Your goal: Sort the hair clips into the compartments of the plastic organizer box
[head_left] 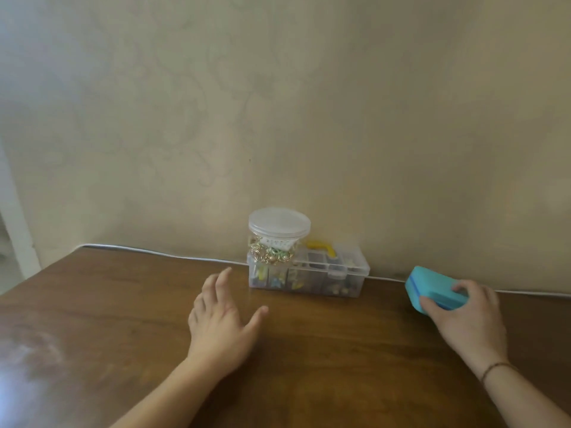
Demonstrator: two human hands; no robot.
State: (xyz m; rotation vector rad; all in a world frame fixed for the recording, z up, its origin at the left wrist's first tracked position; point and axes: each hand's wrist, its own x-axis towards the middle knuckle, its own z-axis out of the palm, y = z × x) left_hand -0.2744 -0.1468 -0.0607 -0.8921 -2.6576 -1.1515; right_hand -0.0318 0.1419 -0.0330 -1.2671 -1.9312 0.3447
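A clear plastic organizer box (336, 278) with a yellow handle stands shut against the wall, small colourful items showing through its compartments. On its left end sits a round clear jar (278, 239) with a white lid, holding gold and green pieces. My left hand (221, 325) hovers over the table just left of the box, fingers spread, holding nothing. My right hand (463, 316) grips a turquoise case (432, 287) at the far right, near the wall.
The brown wooden table (324, 350) runs up to a beige wall. A white cable (160, 251) lies along the table's back edge. The table's left corner drops off near a white door frame (12, 217).
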